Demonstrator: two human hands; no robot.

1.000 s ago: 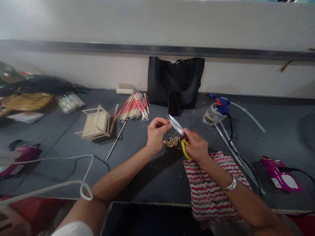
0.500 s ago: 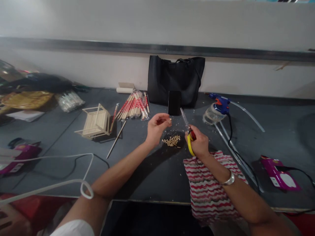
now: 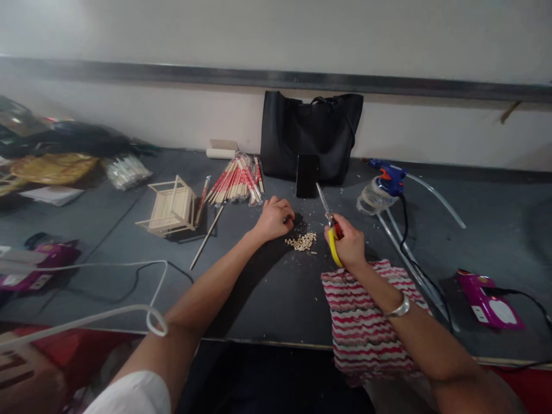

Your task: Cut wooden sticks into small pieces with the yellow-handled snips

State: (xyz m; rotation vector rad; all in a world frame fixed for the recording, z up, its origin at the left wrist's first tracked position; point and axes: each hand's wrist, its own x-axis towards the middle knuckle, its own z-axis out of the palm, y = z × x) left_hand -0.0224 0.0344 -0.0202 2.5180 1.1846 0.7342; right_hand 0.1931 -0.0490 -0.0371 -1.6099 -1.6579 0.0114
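Curled left hand (image 3: 275, 219) beside pile of small pieces (image 3: 302, 242), fingertips indistinct, grip impossible to tell, right hand (image 3: 349, 242) clasped around scissors (image 3: 333, 246), handles partly covered.

I made out from my end of the feed a white sleeve (image 3: 133, 394) on the left upper arm, a broad, shiny silver bracelet (image 3: 400, 306) near the right wrist, dark clothing (image 3: 276, 376) over the lap, and bare hands (image 3: 273, 219).

Shiny metal scissors (image 3: 330, 232) (smooth plastic handles (image 3: 333, 250))
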